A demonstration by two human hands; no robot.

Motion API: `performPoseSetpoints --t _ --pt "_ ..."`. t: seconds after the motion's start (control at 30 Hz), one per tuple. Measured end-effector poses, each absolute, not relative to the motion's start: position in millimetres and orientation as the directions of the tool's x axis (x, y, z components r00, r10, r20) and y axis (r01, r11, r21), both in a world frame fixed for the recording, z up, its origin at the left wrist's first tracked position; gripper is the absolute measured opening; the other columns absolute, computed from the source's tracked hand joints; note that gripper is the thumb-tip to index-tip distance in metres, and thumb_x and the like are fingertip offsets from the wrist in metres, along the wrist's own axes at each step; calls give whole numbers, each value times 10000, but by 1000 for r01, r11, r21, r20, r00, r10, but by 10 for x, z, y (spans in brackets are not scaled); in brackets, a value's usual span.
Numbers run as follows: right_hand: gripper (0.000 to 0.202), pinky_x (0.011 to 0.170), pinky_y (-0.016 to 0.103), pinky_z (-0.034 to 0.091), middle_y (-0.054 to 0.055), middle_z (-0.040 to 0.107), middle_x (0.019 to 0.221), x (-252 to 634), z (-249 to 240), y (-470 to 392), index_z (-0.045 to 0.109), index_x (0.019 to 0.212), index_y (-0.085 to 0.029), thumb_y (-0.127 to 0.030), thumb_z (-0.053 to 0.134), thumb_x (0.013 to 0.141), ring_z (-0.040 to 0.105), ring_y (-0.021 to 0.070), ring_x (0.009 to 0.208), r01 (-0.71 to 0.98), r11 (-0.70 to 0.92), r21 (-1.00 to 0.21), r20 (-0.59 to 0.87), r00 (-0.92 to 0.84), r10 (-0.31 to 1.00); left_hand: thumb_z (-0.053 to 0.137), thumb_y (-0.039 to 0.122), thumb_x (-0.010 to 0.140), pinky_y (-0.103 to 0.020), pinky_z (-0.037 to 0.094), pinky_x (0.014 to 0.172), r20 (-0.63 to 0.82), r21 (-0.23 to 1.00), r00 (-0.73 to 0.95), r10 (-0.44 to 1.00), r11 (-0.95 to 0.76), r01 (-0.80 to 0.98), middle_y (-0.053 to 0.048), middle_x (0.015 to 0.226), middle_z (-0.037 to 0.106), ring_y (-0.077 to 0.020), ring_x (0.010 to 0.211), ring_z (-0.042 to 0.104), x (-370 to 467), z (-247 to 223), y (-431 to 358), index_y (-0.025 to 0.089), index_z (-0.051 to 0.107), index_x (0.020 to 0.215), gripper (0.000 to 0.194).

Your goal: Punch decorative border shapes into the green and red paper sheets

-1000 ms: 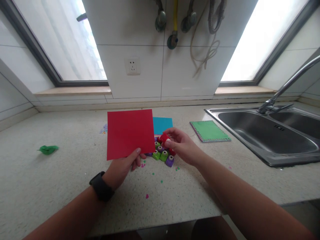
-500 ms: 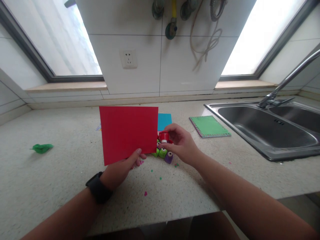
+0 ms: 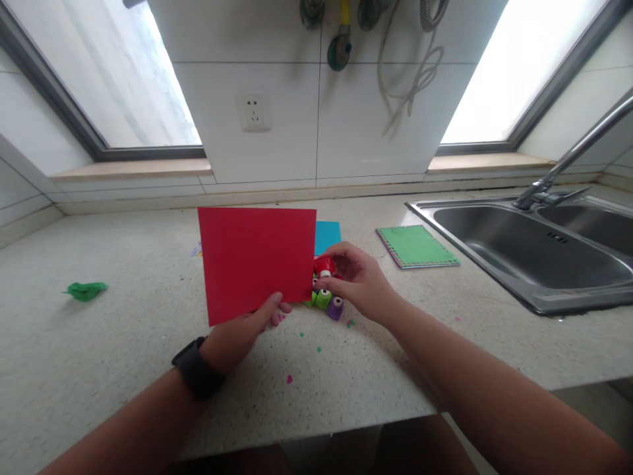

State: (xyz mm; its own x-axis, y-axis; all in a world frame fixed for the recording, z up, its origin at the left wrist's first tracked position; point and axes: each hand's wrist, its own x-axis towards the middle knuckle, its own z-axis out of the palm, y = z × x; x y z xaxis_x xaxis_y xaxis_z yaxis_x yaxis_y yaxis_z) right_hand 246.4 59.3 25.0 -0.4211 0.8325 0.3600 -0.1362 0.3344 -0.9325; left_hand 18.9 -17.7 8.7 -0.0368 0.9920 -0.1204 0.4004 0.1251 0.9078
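Note:
My left hand [image 3: 250,331], thumb in front, grips a red sheet of paper [image 3: 260,260] by its lower edge and holds it upright above the counter. Close to the sheet's right edge, my right hand [image 3: 360,276] has its thumb and fingers closed around a small red craft punch [image 3: 325,266]. Whether punch and paper touch, I cannot tell. Below it stand more punches, among them a green punch [image 3: 324,299] and a purple punch [image 3: 335,308]; the red sheet hides part of the group. A blue sheet [image 3: 328,237] lies behind, partly covered.
Green paper with a patterned border [image 3: 419,247] lies on the right, beside the steel sink [image 3: 482,264] and its faucet [image 3: 539,191]. A crumpled green piece [image 3: 86,291] rests at the left. Small pink and green cut-outs dot the counter [image 3: 366,376] near its front edge.
The view has tilted slightly, shifting everything up a little. Both hands keep their holds; the red sheet has moved slightly right, covering a bit more beside the red punch.

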Motion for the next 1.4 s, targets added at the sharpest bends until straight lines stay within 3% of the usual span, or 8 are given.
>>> performPoseSetpoints --t 0.3,0.6,1.0,1.4 --pt "398 619 300 457 -17 619 830 2473 261 582 605 979 -216 -301 882 705 553 129 694 -101 314 -944 327 -424 844 517 664 825 -365 529 754 -108 903 -62 992 124 411 -73 761 708 -217 721 644 246 165 -193 223 590 584 508" --pt "386 625 295 461 -10 625 859 2465 257 575 619 979 -215 -298 881 707 552 127 702 -109 312 -944 328 -436 838 524 657 831 -348 514 706 -86 906 -88 992 115 409 -73 775 724 -209 703 634 247 134 -198 220 594 580 509" --pt "368 653 280 482 -4 627 865 2466 304 554 631 967 -196 -268 877 703 570 119 716 -115 317 -941 334 -450 828 506 661 827 -343 534 743 -144 901 -70 987 160 402 -78 809 723 -202 735 633 285 220 -211 224 581 595 500" --pt "378 693 295 532 13 710 862 2451 319 572 685 997 -184 -314 884 702 650 138 743 -104 93 -990 133 -506 852 532 603 884 -325 519 694 -51 909 -49 997 67 411 -43 708 692 -180 665 608 222 119 -210 212 686 672 470"
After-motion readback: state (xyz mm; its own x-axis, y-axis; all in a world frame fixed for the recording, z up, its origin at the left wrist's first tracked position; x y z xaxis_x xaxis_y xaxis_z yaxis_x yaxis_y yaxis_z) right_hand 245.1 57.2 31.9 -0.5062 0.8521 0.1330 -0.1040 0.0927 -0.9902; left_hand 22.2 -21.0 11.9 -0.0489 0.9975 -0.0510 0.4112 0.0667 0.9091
